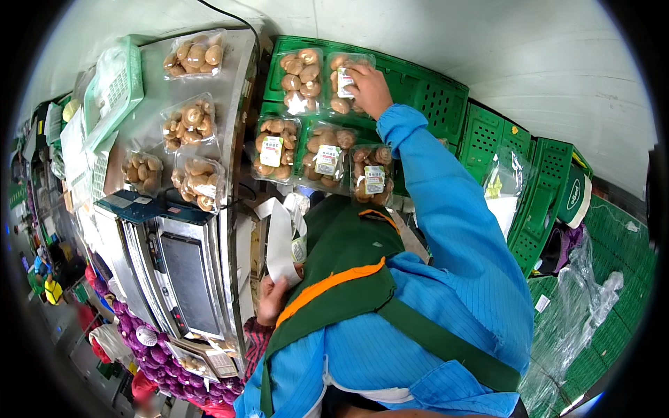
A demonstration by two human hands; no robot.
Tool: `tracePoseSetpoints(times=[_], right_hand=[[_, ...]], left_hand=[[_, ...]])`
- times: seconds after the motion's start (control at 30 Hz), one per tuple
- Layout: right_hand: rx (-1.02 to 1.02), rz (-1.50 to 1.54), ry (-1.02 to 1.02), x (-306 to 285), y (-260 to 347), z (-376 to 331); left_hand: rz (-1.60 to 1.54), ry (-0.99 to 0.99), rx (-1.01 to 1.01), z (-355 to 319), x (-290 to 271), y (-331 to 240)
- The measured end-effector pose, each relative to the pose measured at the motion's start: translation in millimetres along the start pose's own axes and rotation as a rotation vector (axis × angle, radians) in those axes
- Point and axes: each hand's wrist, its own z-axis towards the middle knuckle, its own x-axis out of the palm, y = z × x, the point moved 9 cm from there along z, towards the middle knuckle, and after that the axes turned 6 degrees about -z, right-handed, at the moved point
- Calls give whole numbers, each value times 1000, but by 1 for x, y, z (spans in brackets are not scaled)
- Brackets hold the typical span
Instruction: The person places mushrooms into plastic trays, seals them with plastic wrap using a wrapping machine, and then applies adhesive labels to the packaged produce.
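Stretched out ahead, my right hand has its fingers curled on the right edge of a white-and-green label. That label sits on a clear-wrapped pack of brown mushrooms at the back. My left hand, low beside my apron, grips a curling white label strip; part of the strip is hidden. Beside the first pack lies an unlabelled mushroom pack. Nearer me are labelled packs: one on the left, one in the middle and one on the right.
Green plastic crates support the packs and run along the white wall. On the steel counter at left stand more mushroom packs, a wrapping machine and a pale green basket. Purple netted produce lies lower left; clear plastic film lies right.
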Motion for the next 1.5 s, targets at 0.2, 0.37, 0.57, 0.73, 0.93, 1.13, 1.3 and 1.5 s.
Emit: tracePoseSetpoints(times=[0.2, 0.37, 0.57, 0.73, 0.93, 1.13, 1.3, 1.5], right_hand=[[-20, -143, 56, -20, 28, 0], [-108, 578, 55, -49, 125, -17], [-406, 1112, 707, -71, 288, -76], [-466, 969, 500, -78, 296, -81], [-509, 896, 540, -77, 302, -91], [-674, 829, 315, -88, 309, -107], [-438, 1167, 301, -80, 293, -95], [603, 1244, -26, -12, 115, -4]], left_hand=[[324, -514, 48, 11, -75, 42], [-164, -465, 348, 46, -76, 6], [-336, -353, 417, 65, 0, -73], [-396, -301, 465, 72, -2, -64], [-379, -365, 447, 64, -3, -53], [-462, -390, 382, 62, -5, -41], [-706, -496, 436, 56, -58, -7], [-194, -1151, 522, -57, -185, 74]])
